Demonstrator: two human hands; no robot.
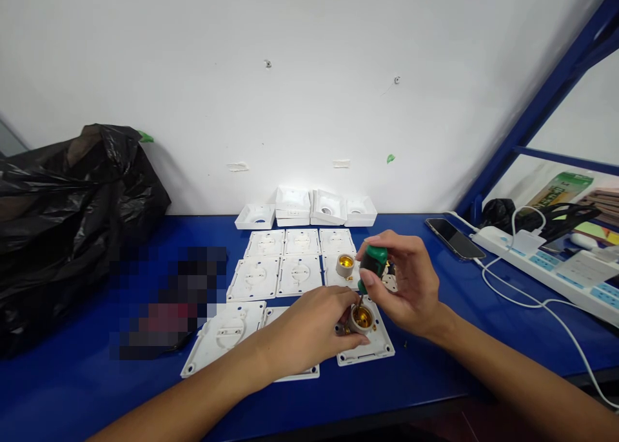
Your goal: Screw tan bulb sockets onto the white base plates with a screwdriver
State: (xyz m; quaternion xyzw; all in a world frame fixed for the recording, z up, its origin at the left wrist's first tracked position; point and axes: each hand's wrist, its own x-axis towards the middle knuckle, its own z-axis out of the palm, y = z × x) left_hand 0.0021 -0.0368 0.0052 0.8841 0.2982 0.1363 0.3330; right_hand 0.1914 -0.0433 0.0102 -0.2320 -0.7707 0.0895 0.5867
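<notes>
My right hand (406,287) is closed round the green handle of a screwdriver (373,268), whose tip points down into a round socket with a brass-coloured inside (362,318). That socket sits on a white square plate (372,352) near the front of the table. Beside the socket, my left hand (324,326) has its fingers curled against the socket's left side; the fingertips are partly hidden. Just behind, a second brass-lined socket (345,265) stands on another white plate. More white plates (255,278) lie in rows to the left, one of them partly under my left forearm.
White box-shaped covers (293,200) are stacked along the wall. A black plastic bag (72,216) fills the left side, near a blurred dark object (178,307). On the right lie a phone (453,238), a white power strip (546,268) and loose white cables (561,307).
</notes>
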